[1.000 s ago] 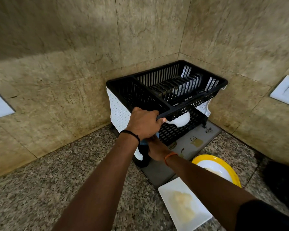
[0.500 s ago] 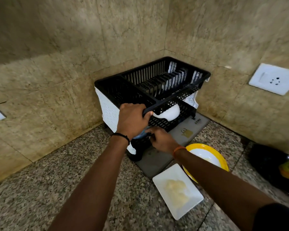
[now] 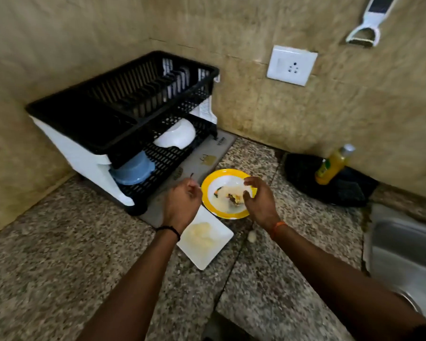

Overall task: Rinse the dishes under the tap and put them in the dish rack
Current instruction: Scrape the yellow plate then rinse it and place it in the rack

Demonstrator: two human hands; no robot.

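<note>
The sink (image 3: 408,254) is cut off at the frame's right edge, and no tap is in view; the residue in the yellow-rimmed plate (image 3: 228,194) is blurred and cannot be identified; a thin dark object showing just above your left hand (image 3: 181,201) is too small to name, and whether that hand holds it cannot be determined. Your left hand hangs with fingers loosely curled, just left of the yellow-rimmed plate and above the far corner of the square white plate (image 3: 204,238); contact with either cannot be told. Your right hand (image 3: 258,201) is partly spread, fingers bent over the yellow plate's right rim; a grip is not confirmed. The dish rack (image 3: 123,104) stands beyond and left of both hands, apart from them; its lower tier carries a white bowl (image 3: 176,134) and a blue bowl (image 3: 133,169), both partly hidden by the upper tier.
</note>
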